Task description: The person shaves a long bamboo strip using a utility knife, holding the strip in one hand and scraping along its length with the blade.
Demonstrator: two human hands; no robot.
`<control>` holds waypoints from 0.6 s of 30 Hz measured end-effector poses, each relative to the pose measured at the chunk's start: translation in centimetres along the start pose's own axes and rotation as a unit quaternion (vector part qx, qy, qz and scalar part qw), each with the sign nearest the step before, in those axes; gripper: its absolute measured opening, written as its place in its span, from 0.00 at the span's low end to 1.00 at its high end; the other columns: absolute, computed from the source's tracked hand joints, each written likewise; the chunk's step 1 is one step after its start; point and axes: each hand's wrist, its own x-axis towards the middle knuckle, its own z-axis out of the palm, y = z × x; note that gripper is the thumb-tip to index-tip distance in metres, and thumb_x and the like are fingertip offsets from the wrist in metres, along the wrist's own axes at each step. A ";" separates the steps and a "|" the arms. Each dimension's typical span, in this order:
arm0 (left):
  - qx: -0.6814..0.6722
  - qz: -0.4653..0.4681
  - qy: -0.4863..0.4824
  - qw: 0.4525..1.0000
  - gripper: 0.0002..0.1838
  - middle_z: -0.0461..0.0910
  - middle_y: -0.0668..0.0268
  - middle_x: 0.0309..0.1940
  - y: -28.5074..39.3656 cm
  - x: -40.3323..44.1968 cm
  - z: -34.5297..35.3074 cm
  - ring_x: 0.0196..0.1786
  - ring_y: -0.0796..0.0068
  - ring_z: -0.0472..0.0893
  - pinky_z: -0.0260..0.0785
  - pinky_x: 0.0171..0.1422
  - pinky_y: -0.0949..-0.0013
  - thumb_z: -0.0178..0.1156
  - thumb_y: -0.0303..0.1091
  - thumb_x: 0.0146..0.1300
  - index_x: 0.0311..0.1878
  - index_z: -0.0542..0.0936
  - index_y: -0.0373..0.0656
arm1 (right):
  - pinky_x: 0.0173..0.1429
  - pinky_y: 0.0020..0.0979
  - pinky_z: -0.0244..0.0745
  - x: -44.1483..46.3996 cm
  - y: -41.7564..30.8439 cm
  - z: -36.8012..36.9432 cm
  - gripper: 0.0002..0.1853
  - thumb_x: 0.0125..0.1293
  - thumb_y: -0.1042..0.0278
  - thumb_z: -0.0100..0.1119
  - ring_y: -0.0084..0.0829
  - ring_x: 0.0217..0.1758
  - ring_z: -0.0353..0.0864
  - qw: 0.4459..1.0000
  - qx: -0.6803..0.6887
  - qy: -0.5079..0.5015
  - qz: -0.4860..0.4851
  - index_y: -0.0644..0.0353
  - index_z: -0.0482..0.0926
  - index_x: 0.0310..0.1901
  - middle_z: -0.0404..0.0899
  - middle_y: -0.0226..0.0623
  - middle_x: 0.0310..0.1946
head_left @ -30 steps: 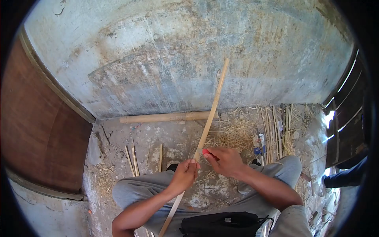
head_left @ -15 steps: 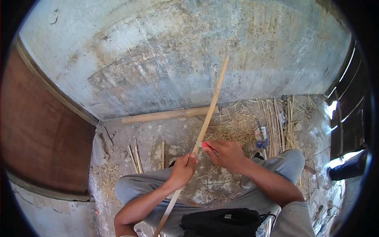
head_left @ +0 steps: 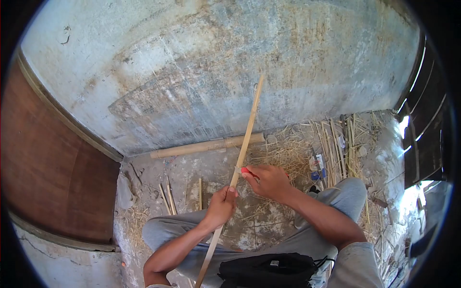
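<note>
A long, flat bamboo strip (head_left: pixel 248 129) slants up from my lap towards the wall. My left hand (head_left: pixel 222 206) is closed around it at about its middle, above my crossed legs, with the thumb along the strip. Just above that grip, my right hand (head_left: pixel 269 181) is closed on a knife with a red handle (head_left: pixel 245 170). Its short blade lies against the strip's right edge; most of the handle is hidden in the fingers. The strip's lower end runs down past my left forearm.
A thick bamboo pole (head_left: pixel 206 147) lies along the wall's foot. Shavings (head_left: pixel 283 156) and several thin bamboo sticks (head_left: pixel 336 149) cover the floor on the right. More sticks (head_left: pixel 168 198) lie near my left knee. A black bag (head_left: pixel 269 270) sits in my lap.
The strip's upper end has swung a little to the left. My right hand and the knife have shifted slightly up and left along it. My left hand keeps its grip.
</note>
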 end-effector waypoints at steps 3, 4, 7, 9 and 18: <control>-0.003 -0.045 -0.015 0.999 0.16 0.65 0.72 0.16 1.3 -1.2 0.6 0.14 0.84 0.62 0.53 0.16 0.74 0.44 0.44 0.79 0.38 0.72 0.44 | 0.31 0.43 0.77 1.9 2.1 -2.2 0.13 0.67 0.54 0.61 0.44 0.28 0.84 0.994 -0.051 -0.048 0.079 0.54 0.85 0.42 0.83 0.39 0.27; -0.020 -0.091 -0.034 0.995 0.16 0.65 0.73 0.17 1.6 -1.9 1.0 0.15 0.84 0.62 0.54 0.17 0.74 0.44 0.44 0.79 0.38 0.72 0.44 | 0.32 0.44 0.78 2.6 2.9 -2.9 0.13 0.67 0.54 0.61 0.44 0.29 0.84 0.982 -0.089 -0.094 0.141 0.54 0.85 0.42 0.83 0.40 0.28; -0.047 -0.135 -0.057 0.988 0.15 0.65 0.74 0.18 1.6 -2.0 0.9 0.17 0.85 0.61 0.55 0.18 0.75 0.45 0.44 0.79 0.38 0.71 0.45 | 0.32 0.46 0.78 2.0 3.6 -2.0 0.14 0.68 0.53 0.59 0.46 0.27 0.84 0.994 -0.065 -0.011 0.086 0.53 0.86 0.42 0.82 0.42 0.22; -0.057 -0.133 -0.059 0.988 0.15 0.65 0.74 0.19 1.7 -1.8 0.6 0.17 0.85 0.61 0.55 0.18 0.75 0.45 0.44 0.79 0.39 0.71 0.45 | 0.32 0.46 0.78 2.0 3.4 -1.6 0.14 0.69 0.54 0.58 0.46 0.27 0.84 0.994 -0.058 0.006 0.087 0.54 0.86 0.42 0.82 0.42 0.22; -0.022 -0.089 -0.039 0.995 0.17 0.64 0.74 0.18 2.1 -2.4 -0.1 0.16 0.85 0.60 0.52 0.17 0.76 0.42 0.47 0.80 0.38 0.70 0.45 | 0.30 0.46 0.77 2.7 2.9 -1.7 0.15 0.69 0.53 0.59 0.46 0.26 0.83 0.997 -0.039 0.033 0.053 0.55 0.85 0.42 0.82 0.42 0.23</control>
